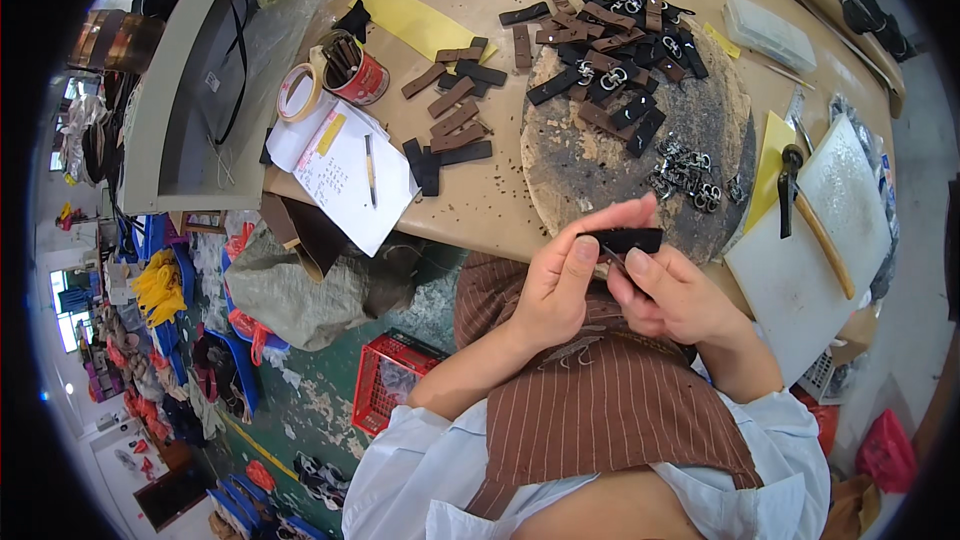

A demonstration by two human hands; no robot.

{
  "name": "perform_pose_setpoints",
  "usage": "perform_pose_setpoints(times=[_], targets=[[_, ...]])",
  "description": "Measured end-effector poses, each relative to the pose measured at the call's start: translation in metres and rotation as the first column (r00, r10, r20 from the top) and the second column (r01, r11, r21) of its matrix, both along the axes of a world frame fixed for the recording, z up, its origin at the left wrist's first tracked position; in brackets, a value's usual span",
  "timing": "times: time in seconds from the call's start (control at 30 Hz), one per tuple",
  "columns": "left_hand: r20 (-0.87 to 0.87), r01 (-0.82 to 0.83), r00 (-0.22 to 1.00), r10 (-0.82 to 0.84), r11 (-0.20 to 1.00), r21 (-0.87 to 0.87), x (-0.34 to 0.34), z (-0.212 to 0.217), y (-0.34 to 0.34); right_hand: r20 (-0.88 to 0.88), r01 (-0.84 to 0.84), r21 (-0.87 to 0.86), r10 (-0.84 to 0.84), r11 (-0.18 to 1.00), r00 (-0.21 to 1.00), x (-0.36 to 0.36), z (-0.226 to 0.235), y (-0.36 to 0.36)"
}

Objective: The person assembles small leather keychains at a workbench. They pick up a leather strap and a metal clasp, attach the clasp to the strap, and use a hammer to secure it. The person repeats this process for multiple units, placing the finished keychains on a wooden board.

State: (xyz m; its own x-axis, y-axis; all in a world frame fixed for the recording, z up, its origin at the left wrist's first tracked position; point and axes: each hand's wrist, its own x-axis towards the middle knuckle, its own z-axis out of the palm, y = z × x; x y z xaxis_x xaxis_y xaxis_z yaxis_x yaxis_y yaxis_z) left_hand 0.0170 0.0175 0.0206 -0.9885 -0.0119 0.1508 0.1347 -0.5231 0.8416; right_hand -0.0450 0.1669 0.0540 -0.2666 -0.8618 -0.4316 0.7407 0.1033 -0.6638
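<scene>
My left hand [558,285] and my right hand [672,295] are together at the near edge of the round board [560,180]. Between them is a black leather strap piece [632,239], pinched by the fingers and thumbs of both hands. Something thin and dark shows beneath it by the right fingers, too small to name. Beyond the hands, a heap of brown and black leather strap pieces [610,35] lies on and past the board, some with metal rings. Loose metal clasps [685,175] are piled on the board's right side.
At left are more strap pieces [455,120], a red tin [365,80], a tape roll [298,92] and a notebook [345,180] with a pen. To the right, a hammer [825,240] rests over a white slab [840,200]. A red crate [375,380] stands on the floor.
</scene>
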Motion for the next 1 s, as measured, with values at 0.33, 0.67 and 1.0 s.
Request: perform_pose_setpoints(times=[0.33, 0.67, 1.0], targets=[[0.112, -0.115, 0.986, 0.120, 0.992, -0.047, -0.005, 0.007, 0.005, -0.192, 0.144, -0.031, -0.148, 0.989, 0.970, 0.008, -0.006, 0.006], [0.337, -0.115, 0.932, 0.136, 0.990, -0.083, 0.001, 0.006, 0.004, -0.631, 0.465, 0.054, -0.330, 0.884, 0.702, -0.002, -0.016, 0.006], [0.303, -0.114, 0.906, 0.297, 0.858, -0.501, -0.002, -0.005, -0.004, -0.792, 0.452, 0.230, -0.104, 0.862, 0.601, -0.010, -0.013, 0.024]])
